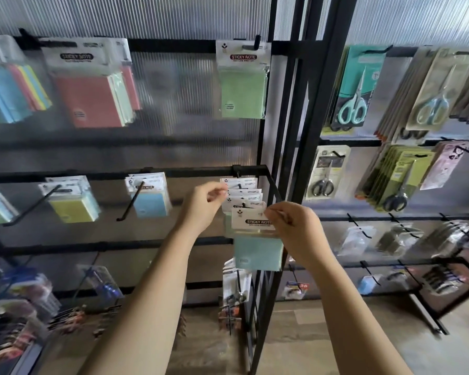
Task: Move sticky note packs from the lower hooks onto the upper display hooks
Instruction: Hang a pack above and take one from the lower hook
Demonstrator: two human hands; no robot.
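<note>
- Progress: early-to-mid, by my read. One green sticky note pack (243, 82) already hangs on the upper right hook (252, 46); whether it was moved there or was stock, can't tell.
- Still to move: a stack of packs (244, 193) on the lower right hook, fanned one behind the other. Also a yellow pack (71, 204) and a blue pack (150, 201) on lower hooks further left.
- Upper left hooks hold a red-fronted bundle (92, 87) and a multicolour bundle (8, 87), blurred.
- Current step: front pale-blue pack (256, 239) looks to be coming off the lower hook. Its header card sits at or just past the hook tip; can't tell whether the hole is clear of the wire.
- Right hand (295, 231): closed in a pinch on the top right corner of that pack's header card.
- Left hand (203, 209): fingers curled, thumb and forefinger pinching the top edge of a rear pack's header, apparently holding the stack back.
- Orientation of held pack: long axis near vertical, header up, pad hanging down, printed face toward the camera. Slight tilt, top leaning left.
- Left to do for this pack: lift to the upper rail, thread the header hole on a hook.
- Scissor packs (352, 90) on the right rack aren't part of this.
</note>
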